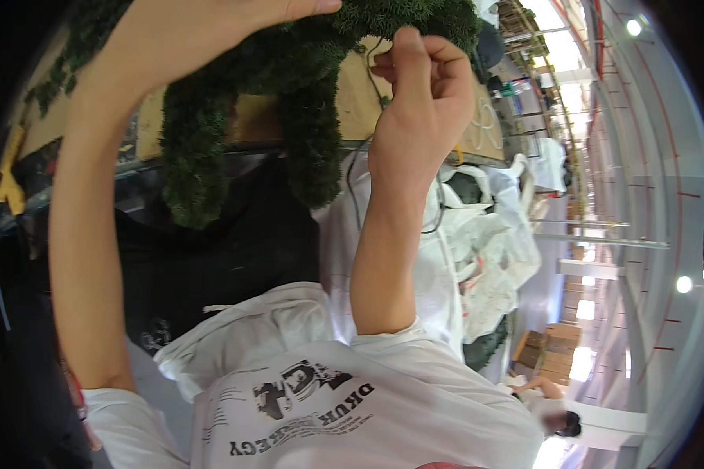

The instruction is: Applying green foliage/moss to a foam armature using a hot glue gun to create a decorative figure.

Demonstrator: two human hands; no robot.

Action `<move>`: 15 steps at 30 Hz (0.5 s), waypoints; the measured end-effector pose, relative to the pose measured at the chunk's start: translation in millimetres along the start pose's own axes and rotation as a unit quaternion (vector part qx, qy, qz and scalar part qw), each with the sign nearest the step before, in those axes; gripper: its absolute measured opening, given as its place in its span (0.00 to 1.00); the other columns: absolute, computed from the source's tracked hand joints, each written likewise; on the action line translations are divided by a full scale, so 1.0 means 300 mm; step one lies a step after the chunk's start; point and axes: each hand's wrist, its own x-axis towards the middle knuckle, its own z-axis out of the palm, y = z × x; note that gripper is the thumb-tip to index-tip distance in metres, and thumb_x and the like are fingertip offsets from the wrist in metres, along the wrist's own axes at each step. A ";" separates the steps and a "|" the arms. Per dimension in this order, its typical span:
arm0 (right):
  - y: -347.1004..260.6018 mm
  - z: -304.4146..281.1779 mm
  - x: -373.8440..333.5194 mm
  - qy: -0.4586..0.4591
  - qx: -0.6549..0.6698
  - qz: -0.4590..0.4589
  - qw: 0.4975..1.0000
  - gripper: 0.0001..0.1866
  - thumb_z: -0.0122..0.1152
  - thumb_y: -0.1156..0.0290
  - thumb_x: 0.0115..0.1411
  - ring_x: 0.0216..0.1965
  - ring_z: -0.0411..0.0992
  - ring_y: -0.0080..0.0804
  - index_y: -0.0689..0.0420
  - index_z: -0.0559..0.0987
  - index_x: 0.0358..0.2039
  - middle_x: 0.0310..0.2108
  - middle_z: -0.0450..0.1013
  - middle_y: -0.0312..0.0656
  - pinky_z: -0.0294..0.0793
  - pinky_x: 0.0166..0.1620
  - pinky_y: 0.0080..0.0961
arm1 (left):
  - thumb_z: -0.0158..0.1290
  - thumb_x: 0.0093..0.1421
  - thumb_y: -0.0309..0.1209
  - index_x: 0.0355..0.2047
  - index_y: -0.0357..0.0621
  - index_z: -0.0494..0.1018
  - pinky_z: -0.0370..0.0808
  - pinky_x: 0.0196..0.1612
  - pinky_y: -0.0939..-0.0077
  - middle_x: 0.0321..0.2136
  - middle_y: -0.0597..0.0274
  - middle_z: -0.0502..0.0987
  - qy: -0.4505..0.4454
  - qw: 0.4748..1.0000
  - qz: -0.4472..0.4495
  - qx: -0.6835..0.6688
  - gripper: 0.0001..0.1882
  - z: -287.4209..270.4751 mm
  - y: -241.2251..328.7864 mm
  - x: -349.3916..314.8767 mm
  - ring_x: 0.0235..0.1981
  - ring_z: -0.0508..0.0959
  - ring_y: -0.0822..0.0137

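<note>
Two hands work the green garland (305,117): left hand (235,31) grips it, right hand (422,86) pinches a thin wire (357,180), which could slip free.

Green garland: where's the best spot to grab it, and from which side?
Judging by its pose, take the green garland on one of the thick strands hanging free below the wooden board, coming from the side with the fingers wrapped around it. The top is crowded: the left hand and right hand are both there, by a thin dark wire.
</note>
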 end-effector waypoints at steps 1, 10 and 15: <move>0.012 -0.009 -0.019 0.015 0.016 0.002 1.000 0.11 0.67 0.70 0.66 0.31 0.75 0.22 0.63 0.76 0.39 0.29 0.76 0.37 0.74 0.38 0.19 | 0.70 0.58 0.46 0.75 0.50 0.50 0.58 0.74 0.50 0.73 0.49 0.53 -0.013 1.000 0.015 0.008 0.53 0.004 -0.002 -0.001 0.74 0.54 0.48; 0.039 -0.040 -0.102 0.015 0.054 0.151 0.987 0.11 0.66 0.67 0.67 0.30 0.72 0.17 0.62 0.78 0.35 0.28 0.77 0.34 0.69 0.36 0.17 | 0.76 0.50 0.41 0.74 0.43 0.49 0.59 0.72 0.53 0.72 0.47 0.54 0.035 0.998 0.057 -0.011 0.59 0.049 0.039 0.079 0.72 0.57 0.48; -0.036 -0.025 -0.008 -0.048 -0.075 0.161 0.983 0.20 0.68 0.57 0.66 0.25 0.71 0.16 0.64 0.83 0.29 0.22 0.77 0.34 0.69 0.32 0.18 | 0.77 0.48 0.40 0.74 0.44 0.51 0.59 0.71 0.53 0.71 0.49 0.56 0.011 0.999 0.010 -0.032 0.60 0.026 0.059 0.083 0.72 0.58 0.49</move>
